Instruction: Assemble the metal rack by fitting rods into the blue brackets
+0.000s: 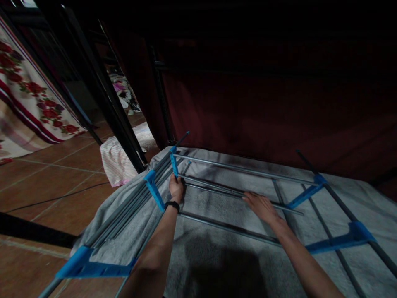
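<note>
A partly assembled rack of grey metal rods (235, 167) and blue plastic connectors (154, 189) is laid flat on a grey blanket (217, 248) spread over the tiled floor (46, 178). The end of a loose rod (217, 188) is pinched by the left hand (176, 188), its grip closed around the rod just beside a blue connector (174, 163) at the rack's far left corner. The right hand (262, 206) is laid flat on the same rod further along, its grip apart, fingers spread and pressing down. For the joint to be made well, the rod should be kept level by the right hand and lined up straight with the connector's socket before being pushed home; a skewed entry would likely jam. The black wristband (172, 204) is best kept clear of the neighbouring bundled rods (130, 211)
</note>
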`<state>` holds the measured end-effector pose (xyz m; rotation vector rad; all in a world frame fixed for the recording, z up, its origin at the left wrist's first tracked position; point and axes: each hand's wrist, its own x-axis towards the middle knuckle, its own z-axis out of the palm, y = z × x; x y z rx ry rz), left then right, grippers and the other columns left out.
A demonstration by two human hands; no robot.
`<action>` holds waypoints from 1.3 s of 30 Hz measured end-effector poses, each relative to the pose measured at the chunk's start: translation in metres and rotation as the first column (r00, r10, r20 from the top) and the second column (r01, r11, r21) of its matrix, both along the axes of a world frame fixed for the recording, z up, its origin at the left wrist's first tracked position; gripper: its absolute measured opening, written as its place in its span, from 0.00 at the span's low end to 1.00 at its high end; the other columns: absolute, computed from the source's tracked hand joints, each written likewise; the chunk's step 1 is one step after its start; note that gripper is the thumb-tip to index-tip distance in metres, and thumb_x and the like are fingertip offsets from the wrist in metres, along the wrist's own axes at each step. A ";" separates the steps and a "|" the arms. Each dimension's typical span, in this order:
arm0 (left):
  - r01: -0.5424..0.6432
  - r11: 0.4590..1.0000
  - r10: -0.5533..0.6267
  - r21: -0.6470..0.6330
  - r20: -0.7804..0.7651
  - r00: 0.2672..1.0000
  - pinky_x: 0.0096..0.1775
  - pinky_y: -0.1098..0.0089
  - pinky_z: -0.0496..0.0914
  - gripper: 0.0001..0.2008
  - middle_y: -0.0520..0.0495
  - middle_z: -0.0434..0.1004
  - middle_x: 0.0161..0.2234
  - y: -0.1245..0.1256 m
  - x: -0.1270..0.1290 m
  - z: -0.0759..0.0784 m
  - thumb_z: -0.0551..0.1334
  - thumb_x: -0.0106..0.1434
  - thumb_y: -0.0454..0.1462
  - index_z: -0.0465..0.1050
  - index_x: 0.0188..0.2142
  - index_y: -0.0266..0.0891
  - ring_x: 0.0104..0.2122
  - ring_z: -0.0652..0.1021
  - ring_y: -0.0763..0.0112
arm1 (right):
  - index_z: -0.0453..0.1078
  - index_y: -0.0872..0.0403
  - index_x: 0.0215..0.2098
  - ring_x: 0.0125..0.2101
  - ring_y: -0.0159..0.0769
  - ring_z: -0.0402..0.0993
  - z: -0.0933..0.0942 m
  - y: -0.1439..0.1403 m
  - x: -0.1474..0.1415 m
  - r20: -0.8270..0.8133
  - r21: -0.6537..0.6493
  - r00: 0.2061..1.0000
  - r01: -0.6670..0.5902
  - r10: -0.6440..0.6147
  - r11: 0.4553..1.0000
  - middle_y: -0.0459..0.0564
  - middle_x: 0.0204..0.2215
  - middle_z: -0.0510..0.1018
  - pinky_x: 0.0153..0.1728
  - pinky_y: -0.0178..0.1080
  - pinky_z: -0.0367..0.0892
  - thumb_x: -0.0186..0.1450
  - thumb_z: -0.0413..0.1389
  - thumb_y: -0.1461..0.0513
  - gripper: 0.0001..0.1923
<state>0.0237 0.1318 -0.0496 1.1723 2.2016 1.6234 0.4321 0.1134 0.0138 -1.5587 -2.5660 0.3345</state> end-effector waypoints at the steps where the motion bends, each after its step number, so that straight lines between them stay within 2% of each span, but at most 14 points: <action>1: 0.000 1.000 0.000 -0.003 0.005 1.000 0.54 0.58 0.69 0.09 0.44 0.77 0.40 0.000 0.000 0.000 0.55 0.63 0.34 0.70 0.43 0.43 0.48 0.77 0.59 | 0.73 0.50 0.53 0.44 0.44 0.79 0.000 -0.003 -0.004 0.035 0.037 0.999 0.007 -0.008 0.999 0.55 0.46 0.82 0.44 0.40 0.68 0.74 0.45 0.55 0.18; 3: 0.003 1.000 -0.003 -0.012 0.008 1.000 0.55 0.57 0.69 0.10 0.44 0.77 0.41 0.001 0.000 0.001 0.56 0.63 0.33 0.69 0.43 0.43 0.49 0.76 0.58 | 0.74 0.49 0.51 0.43 0.43 0.80 -0.003 -0.007 -0.010 0.059 0.043 0.998 0.028 -0.030 0.999 0.54 0.44 0.82 0.43 0.40 0.67 0.74 0.46 0.55 0.17; 5: 0.014 1.000 -0.014 -0.018 0.008 1.000 0.55 0.57 0.68 0.10 0.44 0.77 0.42 0.002 -0.001 0.003 0.55 0.63 0.33 0.69 0.43 0.42 0.49 0.76 0.58 | 0.75 0.48 0.48 0.41 0.41 0.80 -0.008 -0.008 -0.010 0.003 -0.029 0.999 0.054 -0.054 0.998 0.52 0.40 0.83 0.42 0.39 0.67 0.73 0.47 0.54 0.16; 9: 0.027 0.999 -0.026 -0.032 0.041 0.999 0.52 0.59 0.70 0.07 0.44 0.76 0.40 0.004 0.000 0.006 0.56 0.63 0.33 0.69 0.41 0.42 0.45 0.77 0.59 | 0.77 0.52 0.36 0.34 0.39 0.77 -0.014 -0.004 0.011 -0.274 -0.280 0.954 0.041 -0.120 0.959 0.49 0.31 0.81 0.35 0.37 0.67 0.70 0.48 0.50 0.20; 11: 0.004 0.999 -0.003 -0.039 0.046 0.999 0.51 0.60 0.70 0.06 0.45 0.76 0.39 0.005 0.004 0.006 0.56 0.64 0.34 0.68 0.40 0.42 0.45 0.77 0.59 | 0.75 0.54 0.33 0.30 0.38 0.75 -0.011 -0.004 0.022 -0.362 -0.319 0.919 0.032 -0.153 0.947 0.48 0.28 0.79 0.31 0.36 0.66 0.70 0.46 0.49 0.22; 14: -0.028 0.999 0.030 -0.035 0.037 0.999 0.53 0.58 0.69 0.05 0.45 0.76 0.40 0.006 0.009 0.005 0.56 0.65 0.35 0.68 0.41 0.43 0.47 0.76 0.59 | 0.75 0.53 0.37 0.32 0.39 0.77 0.002 -0.011 0.021 -0.334 -0.196 0.938 0.032 -0.097 0.980 0.48 0.29 0.80 0.33 0.36 0.66 0.71 0.45 0.49 0.22; 16: -0.018 0.999 0.020 -0.034 0.063 0.998 0.53 0.58 0.69 0.06 0.44 0.76 0.40 0.005 0.010 0.006 0.57 0.64 0.35 0.69 0.42 0.42 0.47 0.77 0.58 | 0.76 0.50 0.41 0.36 0.41 0.79 0.011 -0.017 0.011 -0.212 -0.079 0.976 0.042 -0.057 0.996 0.49 0.32 0.82 0.36 0.37 0.66 0.72 0.46 0.49 0.20; 19: 0.029 0.999 -0.025 -0.024 0.139 0.990 0.54 0.58 0.69 0.12 0.43 0.77 0.44 0.004 0.009 0.012 0.58 0.63 0.34 0.69 0.47 0.41 0.48 0.77 0.59 | 0.75 0.47 0.45 0.40 0.42 0.81 0.021 -0.024 -0.004 -0.042 0.039 0.996 0.076 -0.074 0.996 0.49 0.36 0.83 0.38 0.37 0.64 0.75 0.44 0.51 0.19; 23: 0.048 0.998 -0.055 0.050 0.159 0.986 0.55 0.60 0.70 0.16 0.43 0.78 0.46 0.005 0.011 0.033 0.60 0.64 0.36 0.67 0.52 0.41 0.49 0.77 0.59 | 0.74 0.47 0.46 0.41 0.42 0.81 0.026 -0.028 -0.007 0.019 0.084 0.997 0.073 -0.075 0.994 0.49 0.38 0.84 0.35 0.37 0.63 0.76 0.43 0.51 0.19; 26: 0.034 0.989 -0.051 0.144 0.112 0.992 0.57 0.62 0.69 0.14 0.44 0.77 0.48 0.010 0.015 0.051 0.59 0.65 0.37 0.69 0.50 0.43 0.51 0.76 0.60 | 0.74 0.48 0.45 0.41 0.41 0.81 0.030 -0.029 -0.005 0.032 0.130 0.999 0.036 -0.040 0.991 0.49 0.40 0.84 0.34 0.38 0.62 0.77 0.41 0.52 0.20; 29: 0.032 0.978 -0.050 0.204 0.086 0.995 0.57 0.62 0.69 0.11 0.46 0.77 0.49 0.015 0.018 0.062 0.57 0.66 0.36 0.69 0.47 0.43 0.51 0.76 0.63 | 0.73 0.48 0.48 0.41 0.41 0.81 0.038 -0.028 -0.005 0.072 0.210 0.996 0.030 -0.047 0.977 0.50 0.43 0.83 0.33 0.38 0.61 0.77 0.41 0.52 0.20; 35: 0.015 0.979 -0.024 0.204 0.041 0.999 0.57 0.58 0.67 0.09 0.43 0.75 0.46 0.017 0.018 0.062 0.54 0.67 0.30 0.67 0.46 0.37 0.50 0.73 0.61 | 0.73 0.49 0.47 0.39 0.41 0.80 0.056 -0.015 -0.005 0.149 0.254 0.988 0.004 -0.043 0.967 0.50 0.41 0.83 0.32 0.38 0.59 0.76 0.44 0.54 0.16; 39: 0.015 0.986 -0.018 0.168 0.015 1.000 0.54 0.61 0.68 0.08 0.47 0.73 0.44 0.017 0.017 0.061 0.55 0.67 0.30 0.65 0.45 0.38 0.46 0.73 0.65 | 0.73 0.49 0.47 0.35 0.41 0.79 0.069 -0.005 -0.006 0.165 0.252 0.985 0.003 -0.047 0.968 0.52 0.39 0.84 0.33 0.39 0.58 0.76 0.45 0.54 0.16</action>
